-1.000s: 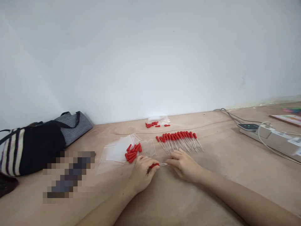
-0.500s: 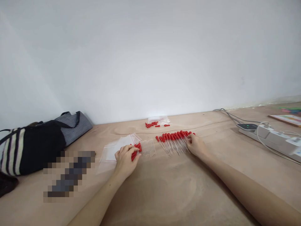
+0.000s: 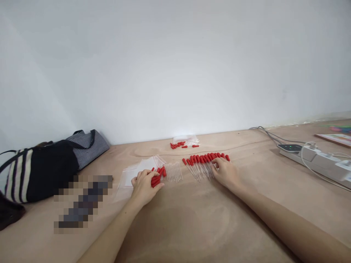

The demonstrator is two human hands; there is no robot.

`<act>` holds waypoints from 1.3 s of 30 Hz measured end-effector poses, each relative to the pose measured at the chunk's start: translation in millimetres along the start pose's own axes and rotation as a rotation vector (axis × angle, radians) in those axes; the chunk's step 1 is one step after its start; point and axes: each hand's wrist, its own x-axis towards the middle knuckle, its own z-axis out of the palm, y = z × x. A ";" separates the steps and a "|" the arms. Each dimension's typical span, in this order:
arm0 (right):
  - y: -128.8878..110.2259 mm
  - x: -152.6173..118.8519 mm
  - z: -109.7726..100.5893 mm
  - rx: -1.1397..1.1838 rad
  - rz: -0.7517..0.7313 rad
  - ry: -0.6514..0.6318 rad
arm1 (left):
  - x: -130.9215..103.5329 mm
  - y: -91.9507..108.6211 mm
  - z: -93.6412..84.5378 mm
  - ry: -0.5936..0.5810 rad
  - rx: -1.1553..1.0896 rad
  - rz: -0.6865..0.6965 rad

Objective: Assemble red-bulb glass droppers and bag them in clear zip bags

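My left hand curves over a small pile of red rubber bulbs, its thumb and fingers parted around them. Right of that pile lies a row of thin clear glass tubes. Farther right are droppers, red bulbs fitted on clear tubes, lined up side by side with the bulbs facing the wall. My right hand rests at the right part of this row, fingers bent and apart from the thumb, touching or just over the tubes. It covers some lower tube ends; no lifted dropper shows in it.
Clear plastic bags lie beneath and left of my left hand. Near the wall sit more red bulbs beside another clear bag. A striped bag stands at left; a power strip with cables is at right.
My right hand has shifted left along the dropper row, uncovering the droppers at its right end. My left hand has moved slightly left, showing more of the bulbs.
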 end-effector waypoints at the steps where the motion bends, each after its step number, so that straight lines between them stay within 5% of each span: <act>1: -7.7 -4.0 1.2 -0.001 -0.055 -0.004 | -0.1 0.0 1.5 0.004 0.005 0.008; 6: -58.0 -11.9 9.5 -0.023 -0.213 -0.109 | 0.8 2.6 10.6 0.083 0.051 0.044; 15: -114.6 21.2 27.0 -0.020 0.003 -0.335 | 1.9 -5.3 2.3 0.075 0.104 0.035; 30: -110.5 26.8 23.1 0.061 0.010 -0.392 | 20.0 -0.1 19.1 0.191 0.196 -0.044; 39: -53.4 -27.4 6.2 0.129 -0.189 -0.189 | 18.9 5.6 15.2 0.174 0.134 -0.044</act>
